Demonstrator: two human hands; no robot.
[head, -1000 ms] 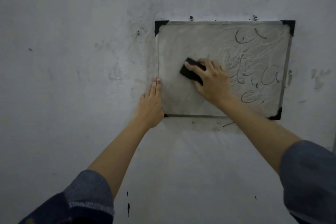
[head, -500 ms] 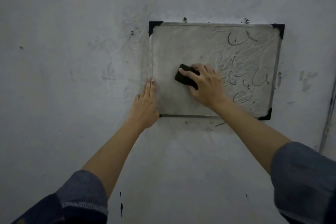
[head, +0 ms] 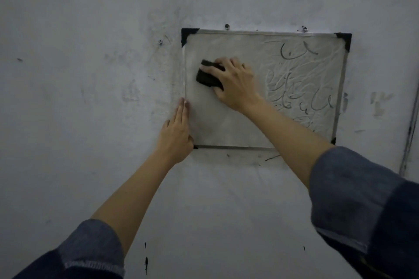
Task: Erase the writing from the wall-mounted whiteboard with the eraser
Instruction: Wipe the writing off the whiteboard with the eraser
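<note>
Eraser [head: 208, 76]: dark, soft-edged rectangular block, matte, pressed flat to the whiteboard [head: 229, 124] in its upper-left quarter, near the left frame edge. Gripped by the right hand [head: 235, 85], fingers curled over its top and right side. A second ago it sat lower and nearer the board's middle; it has since travelled up and toward the left edge, so the stroke is sweeping ground that already reads as clean.

Whiteboard: rectangular, thin metal frame, black plastic corner caps, hung from two small wall fixings above its top edge. Surface dull grey with a smeared, streaky film. Left half bare of marks.

Writing [head: 301, 95]: dark curved marker strokes, right half of the board only, from below the top-right corner down toward the lower right; partly smudged, unchanged across the last second. Judged roughly half of the job outstanding.

Left hand [head: 175, 131]: flat, fingers straight and together, holding nothing, braced against the board's lower-left frame edge; same station as before.

Wall [head: 90, 97]: pale painted plaster, scuffed, grey smudges around the board.
</note>
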